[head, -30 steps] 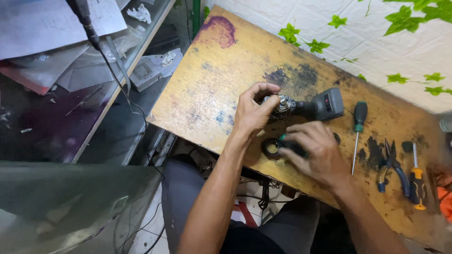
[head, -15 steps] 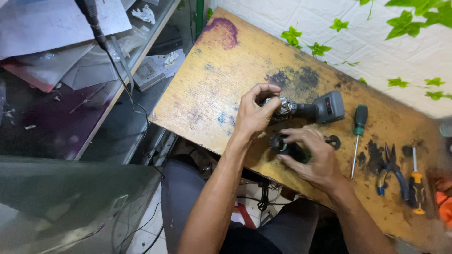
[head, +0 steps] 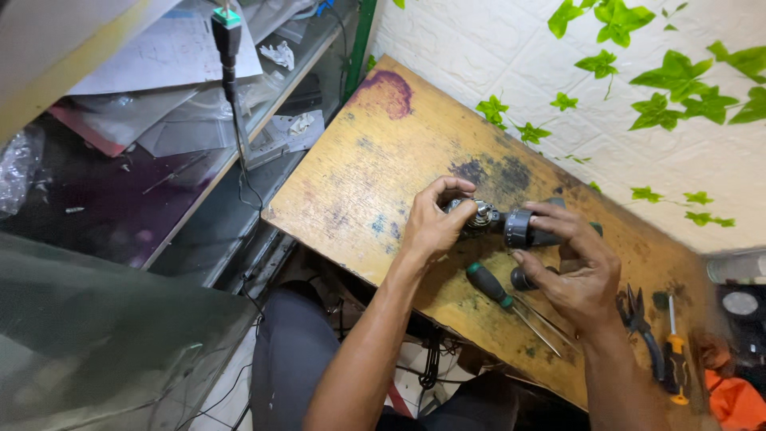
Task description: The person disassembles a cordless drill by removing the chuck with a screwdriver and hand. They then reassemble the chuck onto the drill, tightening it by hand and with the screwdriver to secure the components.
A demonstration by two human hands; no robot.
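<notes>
On the stained wooden workbench [head: 375,175], near its middle, against the white wall with leaf decals [head: 638,88]:

Item one: a small motor assembly [head: 499,223], dark body with a metal geared end and a grey ring around it, raised just off the board between both hands. Left hand [head: 431,227] has its fingers curled around the metal end, pinching it. Right hand [head: 578,267] has its fingertips on the grey ring and dark body, thumb underneath.

Handling, by my judgement: rigid, dense for its size, likely greasy at the gears; the ribbed ring and plain body offer the surest hold, the exposed metal end less so.

Item two: green-handled screwdriver [head: 499,295], lying just beneath the hands. Item three: pliers [head: 642,327] and a yellow-handled screwdriver [head: 674,351], further right, well apart.
</notes>
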